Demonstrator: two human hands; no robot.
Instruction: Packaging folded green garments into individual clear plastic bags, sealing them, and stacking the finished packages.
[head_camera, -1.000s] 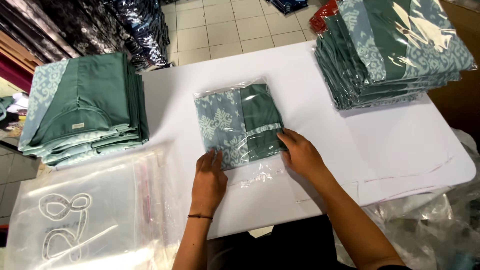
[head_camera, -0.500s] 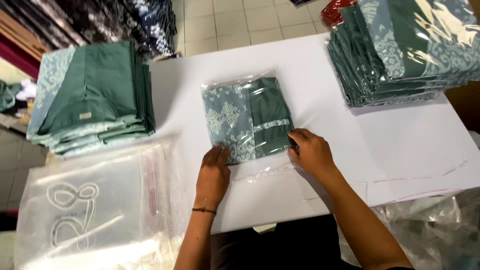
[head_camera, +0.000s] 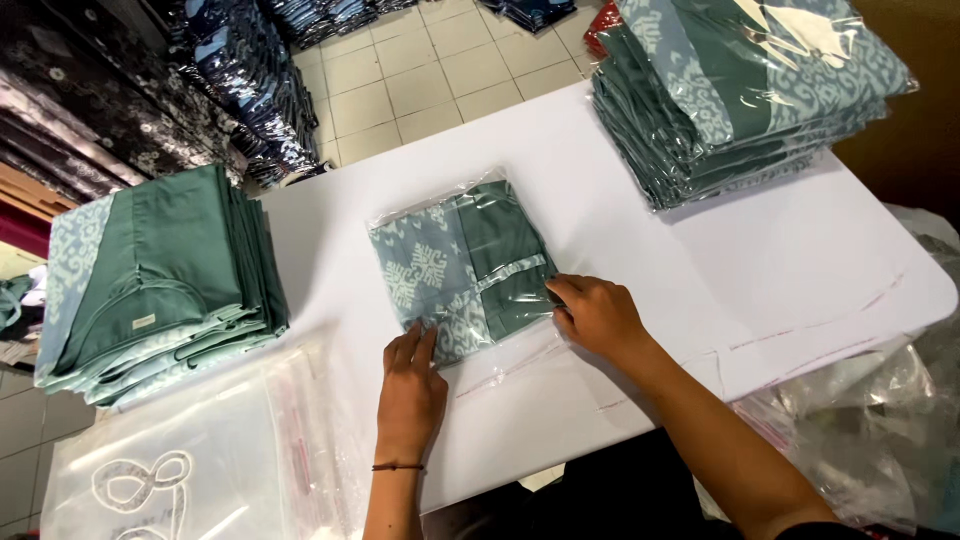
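- Both hands have shifted little since earlier; left hand (head_camera: 410, 385) and right hand (head_camera: 598, 318) press flat, fingers together, on bagged green garment (head_camera: 462, 262) at table (head_camera: 620, 190) centre.
- Garment bagged; flap (head_camera: 520, 362) near front edge unsealed.
- Unbagged stack (head_camera: 160, 280) remains, left edge.

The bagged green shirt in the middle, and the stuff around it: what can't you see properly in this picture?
Head view only:
- Bagged garment: folded, so its full shape is hidden; its near edge is covered by the left hand and right hand.
- Bag flap: clear plastic on the white table, outline hard to trace.
- Bagged stack: cut off by the top edge.
- Unbagged stack: lower pieces hidden by upper ones.
- Empty bags: cut off at the bottom edge.
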